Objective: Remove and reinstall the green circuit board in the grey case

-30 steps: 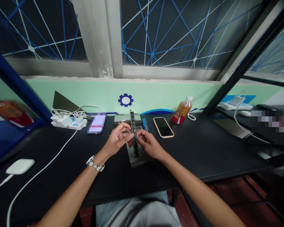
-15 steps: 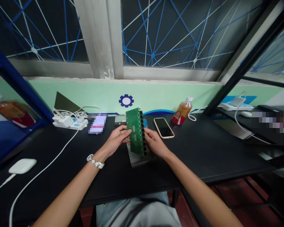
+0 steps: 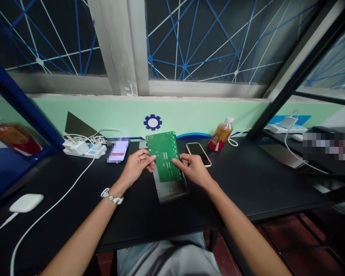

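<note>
Pinching a green circuit board (image 3: 162,148) from both sides: left grip (image 3: 136,165) thumb-and-fingers closed on its left edge, right grip (image 3: 194,168) closed on its right edge, thumb on the face. Board is tilted over a grey metal tray (image 3: 166,191) on the black table (image 3: 132,224); can't tell if the two touch. Pale-rimmed phone (image 3: 199,148) lies just beyond the right grip, drink bottle (image 3: 219,136) behind it to the right. Power strip (image 3: 85,150) and lit-screen phone (image 3: 118,150) sit off left.

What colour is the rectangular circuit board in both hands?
The circuit board is green with white marks, clearest in head view.
</note>
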A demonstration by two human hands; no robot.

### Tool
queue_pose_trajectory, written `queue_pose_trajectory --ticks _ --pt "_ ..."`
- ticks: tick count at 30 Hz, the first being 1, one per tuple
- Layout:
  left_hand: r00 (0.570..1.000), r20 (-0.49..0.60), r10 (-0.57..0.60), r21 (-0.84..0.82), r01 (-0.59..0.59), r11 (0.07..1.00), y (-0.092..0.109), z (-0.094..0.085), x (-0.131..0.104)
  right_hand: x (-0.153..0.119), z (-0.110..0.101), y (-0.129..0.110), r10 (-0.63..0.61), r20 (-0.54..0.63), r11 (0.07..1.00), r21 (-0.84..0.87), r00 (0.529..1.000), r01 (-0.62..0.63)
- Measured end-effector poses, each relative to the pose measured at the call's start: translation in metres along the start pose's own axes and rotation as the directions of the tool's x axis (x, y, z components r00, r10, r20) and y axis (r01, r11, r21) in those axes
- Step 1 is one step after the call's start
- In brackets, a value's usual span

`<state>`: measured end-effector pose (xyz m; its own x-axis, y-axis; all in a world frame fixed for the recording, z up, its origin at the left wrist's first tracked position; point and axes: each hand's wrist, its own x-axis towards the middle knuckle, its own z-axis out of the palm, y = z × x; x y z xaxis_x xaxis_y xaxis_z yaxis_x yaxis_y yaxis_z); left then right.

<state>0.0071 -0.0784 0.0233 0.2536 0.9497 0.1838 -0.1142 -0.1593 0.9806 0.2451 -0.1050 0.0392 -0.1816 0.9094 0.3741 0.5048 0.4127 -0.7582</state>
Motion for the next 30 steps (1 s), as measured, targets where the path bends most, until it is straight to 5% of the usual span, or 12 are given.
queue_pose_trajectory --ticks 6,10,18,24,30 --pt "0.993 0.116 -0.01 -0.152 0.028 0.988 0.016 -0.015 -0.005 0.002 -0.002 -0.001 0.102 0.162 0.933 0.326 0.981 -0.151" --pt "0.975 0.214 -0.066 -0.208 0.111 0.972 0.024 -0.024 -0.008 0.002 0.0 0.001 0.065 0.161 0.894 0.43 0.985 -0.129" --pt "0.954 0.199 -0.226 0.027 0.225 0.974 0.011 -0.021 -0.006 -0.004 0.001 -0.003 -0.114 0.118 0.967 0.243 0.986 0.083" --pt "0.942 0.228 -0.245 0.044 0.242 0.969 -0.001 -0.008 -0.006 -0.013 0.012 -0.022 -0.287 0.175 0.95 0.177 0.942 0.256" --pt "0.928 0.315 -0.201 0.029 0.203 0.979 -0.006 0.006 -0.007 -0.015 0.014 -0.028 -0.312 0.212 0.941 0.207 0.926 0.269"
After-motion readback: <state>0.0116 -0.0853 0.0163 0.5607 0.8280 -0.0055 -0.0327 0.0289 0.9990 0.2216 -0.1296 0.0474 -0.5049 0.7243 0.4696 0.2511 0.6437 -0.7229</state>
